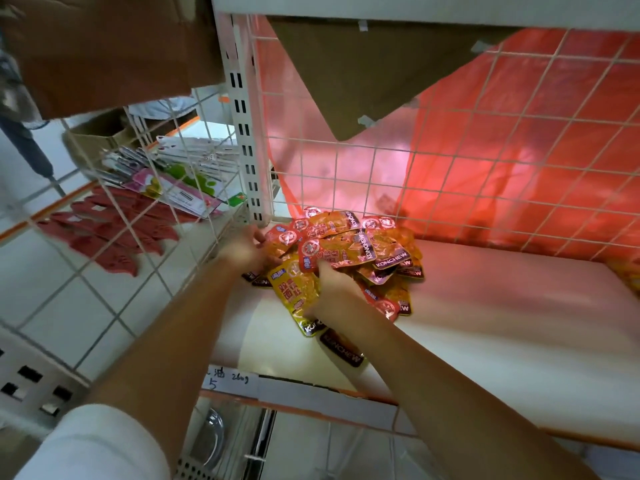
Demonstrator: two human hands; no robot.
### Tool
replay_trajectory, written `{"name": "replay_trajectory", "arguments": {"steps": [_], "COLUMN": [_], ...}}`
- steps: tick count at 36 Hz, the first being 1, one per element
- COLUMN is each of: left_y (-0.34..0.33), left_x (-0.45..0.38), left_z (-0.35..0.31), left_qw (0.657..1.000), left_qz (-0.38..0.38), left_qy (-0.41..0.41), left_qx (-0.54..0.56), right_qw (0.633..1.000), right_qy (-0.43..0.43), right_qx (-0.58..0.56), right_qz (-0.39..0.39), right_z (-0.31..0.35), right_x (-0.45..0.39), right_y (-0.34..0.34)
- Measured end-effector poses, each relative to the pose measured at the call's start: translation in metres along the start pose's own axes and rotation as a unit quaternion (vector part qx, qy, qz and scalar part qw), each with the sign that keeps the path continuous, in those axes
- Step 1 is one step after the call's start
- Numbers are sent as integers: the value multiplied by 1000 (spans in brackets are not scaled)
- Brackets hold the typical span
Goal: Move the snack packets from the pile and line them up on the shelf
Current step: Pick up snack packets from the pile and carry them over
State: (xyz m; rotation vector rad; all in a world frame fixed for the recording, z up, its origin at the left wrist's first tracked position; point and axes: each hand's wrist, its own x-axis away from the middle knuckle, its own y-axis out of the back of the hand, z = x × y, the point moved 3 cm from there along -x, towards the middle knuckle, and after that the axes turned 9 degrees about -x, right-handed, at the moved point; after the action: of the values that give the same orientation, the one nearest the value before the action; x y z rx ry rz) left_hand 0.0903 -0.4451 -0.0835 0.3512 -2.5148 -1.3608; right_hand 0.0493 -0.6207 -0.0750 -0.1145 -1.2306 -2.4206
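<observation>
The pile of snack packets (349, 254) lies on the white shelf (502, 306), in the corner where the wire mesh back (450, 150) meets the perforated upright post (247, 133). The packets are red, orange and yellow, and they lie flat on each other at many angles, so the pile has no single direction. Several top packets have the dark "KONCHEW" band turned away from the post. One yellow packet (294, 292) lies at the edge of the pile that is farther from the mesh back; its long axis runs from the pile toward the shelf's front edge, with the dark band at the front end.

Both arms reach forward into the shelf, bare to the forearm. The left hand (247, 249) is at the side of the pile next to the post, with the fingers curled onto the packets there. The right hand (334, 294) lies palm down on the pile, just beside the yellow packet; its fingers curl on the packets, but I cannot tell if it pinches one.

Behind the mesh back hangs a red plastic sheet (536, 133).
</observation>
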Motion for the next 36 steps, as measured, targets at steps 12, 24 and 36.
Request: {"name": "replay_trajectory", "arguments": {"steps": [12,24,36], "left_y": [-8,-3,-67], "left_x": [44,98,136], "left_z": [1,-63,-189], "left_qw": [981,920,871], "left_qz": [-37,33,30], "left_qy": [52,-99,-126], "left_qx": [185,379,473], "right_qw": [980,897,855], "right_qy": [17,95,84], "right_qx": [-197,-429,-503], "right_qz": [-30,-43,-96], "right_z": [-31,-75,-168], "right_x": [18,52,93], "right_y": [26,70,135]}}
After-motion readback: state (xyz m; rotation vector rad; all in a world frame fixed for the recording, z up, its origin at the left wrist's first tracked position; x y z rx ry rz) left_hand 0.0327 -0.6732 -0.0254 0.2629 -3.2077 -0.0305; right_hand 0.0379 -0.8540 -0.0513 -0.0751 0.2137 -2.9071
